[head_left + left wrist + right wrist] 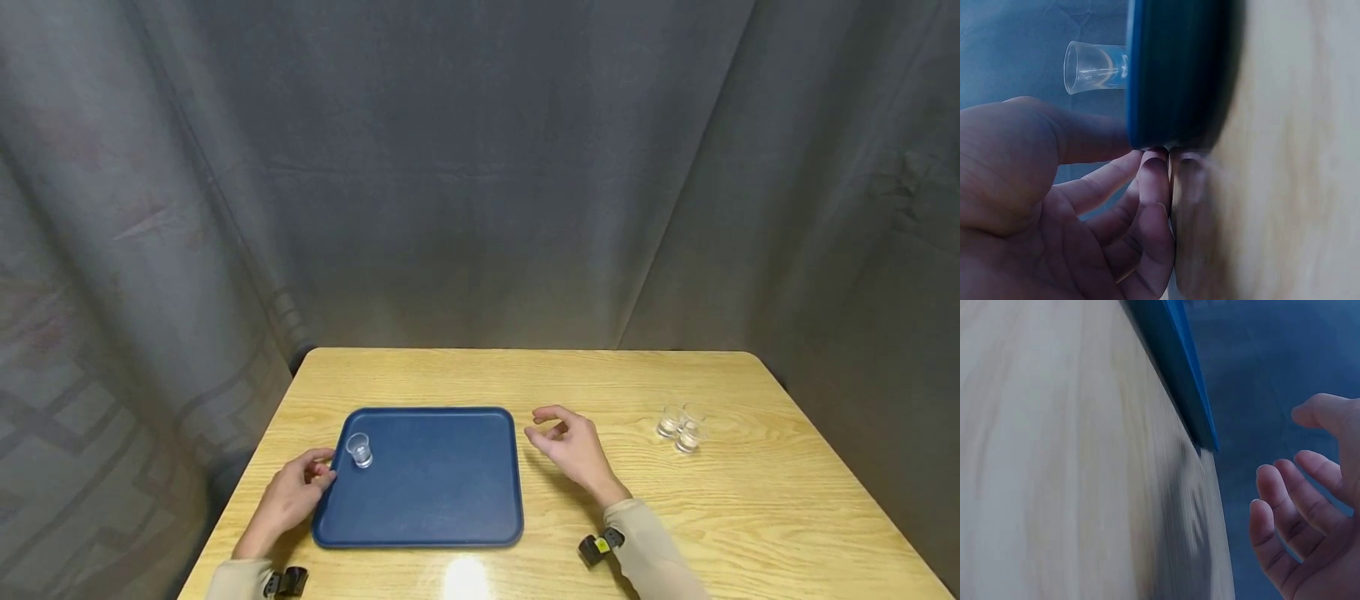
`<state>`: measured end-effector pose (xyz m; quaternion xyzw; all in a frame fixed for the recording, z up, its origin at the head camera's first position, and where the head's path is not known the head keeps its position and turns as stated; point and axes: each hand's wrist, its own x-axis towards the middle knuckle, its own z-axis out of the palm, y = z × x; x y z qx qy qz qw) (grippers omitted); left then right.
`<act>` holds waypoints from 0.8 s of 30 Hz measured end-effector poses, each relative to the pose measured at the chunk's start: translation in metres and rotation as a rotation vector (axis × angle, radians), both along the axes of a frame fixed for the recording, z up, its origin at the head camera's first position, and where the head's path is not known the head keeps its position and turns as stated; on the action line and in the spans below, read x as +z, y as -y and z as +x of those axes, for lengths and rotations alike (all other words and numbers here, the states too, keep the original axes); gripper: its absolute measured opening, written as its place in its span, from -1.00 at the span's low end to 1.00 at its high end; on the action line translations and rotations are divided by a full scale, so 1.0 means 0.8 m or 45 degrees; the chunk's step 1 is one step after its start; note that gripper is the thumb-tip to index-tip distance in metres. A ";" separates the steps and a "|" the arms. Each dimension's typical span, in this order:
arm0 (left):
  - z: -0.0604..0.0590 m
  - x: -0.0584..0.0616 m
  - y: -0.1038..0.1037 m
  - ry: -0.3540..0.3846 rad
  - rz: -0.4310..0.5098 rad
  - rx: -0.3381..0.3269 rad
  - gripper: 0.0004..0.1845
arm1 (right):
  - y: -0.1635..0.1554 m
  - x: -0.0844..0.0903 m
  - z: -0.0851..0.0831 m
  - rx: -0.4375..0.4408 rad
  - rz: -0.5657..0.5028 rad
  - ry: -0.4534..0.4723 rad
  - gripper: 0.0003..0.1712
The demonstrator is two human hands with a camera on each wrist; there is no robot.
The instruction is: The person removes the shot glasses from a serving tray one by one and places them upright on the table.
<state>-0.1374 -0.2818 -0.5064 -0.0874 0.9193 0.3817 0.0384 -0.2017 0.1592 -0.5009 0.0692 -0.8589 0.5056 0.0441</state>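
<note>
The left hand (288, 497) rests loosely curled against the left rim of the flat blue plastic tray (435, 533), holding nothing. The small clear glass cup (359, 450) stands upright in the tray's near-left corner. The right hand (573, 450) hovers relaxed above the wooden counter (750, 517). A gentle, level touch seems wise, so the cup stays upright.

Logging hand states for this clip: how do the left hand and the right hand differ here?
The left hand lies at the blue tray's left rim, fingertips at its edge near the small clear cup; the right hand is off the tray's right side, touching nothing. The left hand lies low on the table; the right hand's fingers are raised, loosely curled. Both hold nothing.
</note>
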 end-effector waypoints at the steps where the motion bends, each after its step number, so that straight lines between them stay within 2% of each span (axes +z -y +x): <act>1: 0.000 0.000 0.000 0.001 -0.001 0.001 -0.60 | 0.005 0.000 0.000 0.011 -0.004 0.000 -0.62; 9: 0.001 0.000 0.001 -0.004 0.003 0.003 -0.61 | 0.040 0.000 0.000 0.091 0.024 -0.040 -0.62; 24: 0.001 0.002 0.001 0.001 -0.001 0.001 -0.60 | 0.089 0.006 -0.002 0.320 0.186 -0.087 -0.66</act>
